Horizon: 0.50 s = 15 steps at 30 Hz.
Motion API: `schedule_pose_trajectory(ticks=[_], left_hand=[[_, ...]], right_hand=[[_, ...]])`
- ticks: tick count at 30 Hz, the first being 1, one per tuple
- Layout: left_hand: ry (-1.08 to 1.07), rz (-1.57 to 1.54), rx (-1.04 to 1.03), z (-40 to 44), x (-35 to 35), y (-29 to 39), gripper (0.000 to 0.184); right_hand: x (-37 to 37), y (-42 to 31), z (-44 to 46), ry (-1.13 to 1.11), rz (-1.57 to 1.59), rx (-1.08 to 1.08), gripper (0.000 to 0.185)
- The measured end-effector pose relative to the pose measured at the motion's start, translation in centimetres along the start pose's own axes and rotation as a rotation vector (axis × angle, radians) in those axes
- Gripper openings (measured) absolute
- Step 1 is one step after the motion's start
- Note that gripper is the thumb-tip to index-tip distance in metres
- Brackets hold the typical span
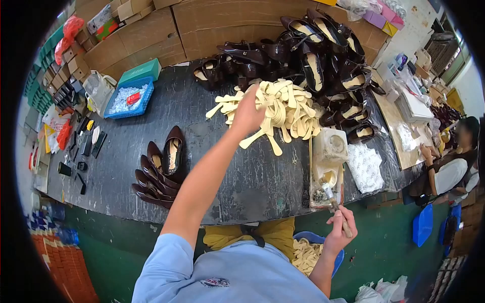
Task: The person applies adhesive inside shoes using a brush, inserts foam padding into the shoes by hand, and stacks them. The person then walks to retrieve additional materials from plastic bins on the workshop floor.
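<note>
My left hand (248,113) reaches over a heap of cream shoe insoles (288,108), its fingers stretched out and slightly blurred at the heap's left side. No insole shows clearly between those fingers. In my right hand (341,230) is a brush (334,202) with a wooden handle, held near the table's front edge. Its bristles point down into a glue-crusted tray (319,169), beside a small pot of pale glue (329,178). A cloudy block-like container (331,145) stands at the tray's far end.
Dark glossy shoes (313,70) are piled along the back. Several more shoes (173,151) stand in a row at left. A blue basket (130,98), small tools and a patterned white packet (365,167) lie on the black table (242,177). A person (452,166) sits at right.
</note>
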<state>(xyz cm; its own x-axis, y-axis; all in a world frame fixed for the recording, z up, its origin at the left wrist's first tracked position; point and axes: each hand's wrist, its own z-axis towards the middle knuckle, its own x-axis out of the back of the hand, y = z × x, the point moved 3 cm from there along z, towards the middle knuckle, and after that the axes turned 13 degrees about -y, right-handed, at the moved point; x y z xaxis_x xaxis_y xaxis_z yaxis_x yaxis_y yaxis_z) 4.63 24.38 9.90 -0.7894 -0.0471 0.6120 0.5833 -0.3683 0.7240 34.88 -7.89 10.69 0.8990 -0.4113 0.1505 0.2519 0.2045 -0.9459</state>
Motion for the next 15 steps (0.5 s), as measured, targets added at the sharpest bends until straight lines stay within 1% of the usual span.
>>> schedule_pose_trajectory(ticks=[2,4,6,7,9,11,13,15], left_hand=[[-0.042,0.134,0.084,-7.0,-0.4,-0.3,0.072],[0.042,0.357,0.062,-13.5,1.6,-2.0,0.065],[0.153,0.556,0.211,-19.2,6.1,-2.8,0.061],[0.236,0.708,0.292,-21.6,8.2,-4.1,0.059],[0.281,0.831,0.545,-25.4,12.7,-6.5,0.054],[0.084,0.709,0.732,-26.3,16.0,-7.5,0.047],[0.02,0.721,0.685,-25.4,16.5,-8.1,0.042],[-0.074,0.823,0.732,-23.7,16.2,-8.0,0.039]], right_hand=[[-0.2,0.6,0.0,-0.022,0.002,-0.015,0.016],[-0.3,1.0,0.5,-0.023,0.007,-0.028,0.017],[-0.4,1.5,0.9,-0.018,0.021,-0.049,0.018],[-0.3,2.1,1.2,-0.013,0.034,-0.064,0.018],[-0.3,3.5,1.8,-0.022,0.07,-0.101,0.021],[-0.8,4.5,2.5,-0.028,0.145,-0.155,0.025],[-2.5,4.3,3.1,-0.046,0.22,-0.16,0.027],[-3.5,3.7,3.1,-0.075,0.243,-0.144,0.029]])
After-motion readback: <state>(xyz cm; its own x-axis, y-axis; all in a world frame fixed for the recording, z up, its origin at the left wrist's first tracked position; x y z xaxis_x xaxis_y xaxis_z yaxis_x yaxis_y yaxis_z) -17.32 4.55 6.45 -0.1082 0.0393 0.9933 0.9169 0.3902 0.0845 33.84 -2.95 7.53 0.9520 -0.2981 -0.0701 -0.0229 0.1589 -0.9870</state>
